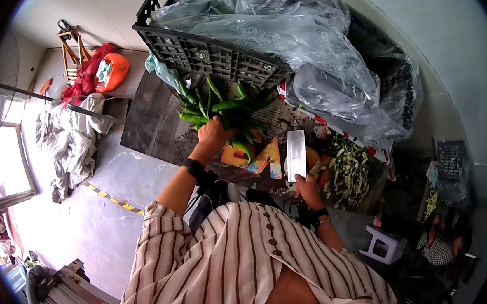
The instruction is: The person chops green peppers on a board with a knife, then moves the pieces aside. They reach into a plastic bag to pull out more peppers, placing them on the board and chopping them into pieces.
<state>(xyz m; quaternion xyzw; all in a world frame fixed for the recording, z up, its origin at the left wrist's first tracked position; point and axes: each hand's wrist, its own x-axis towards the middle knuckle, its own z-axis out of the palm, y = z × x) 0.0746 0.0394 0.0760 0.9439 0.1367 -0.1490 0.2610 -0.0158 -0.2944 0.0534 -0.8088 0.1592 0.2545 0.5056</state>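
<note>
Long green peppers lie in a heap on the dark work table, below a black crate. At the near edge of the heap is my left hand, its fingers curled onto a green pepper and partly hidden among the others. My right hand is closed around the handle of a cleaver, whose broad blade points away from me over the table. One curved pepper rests on an orange piece of card between my hands. Right of the cleaver is a pile of chopped green pieces.
A black plastic crate stands behind the peppers, with clear plastic sheeting over it and a second crate on the right. An orange bag and pale cloth lie at left. A grey stool and another person are at lower right.
</note>
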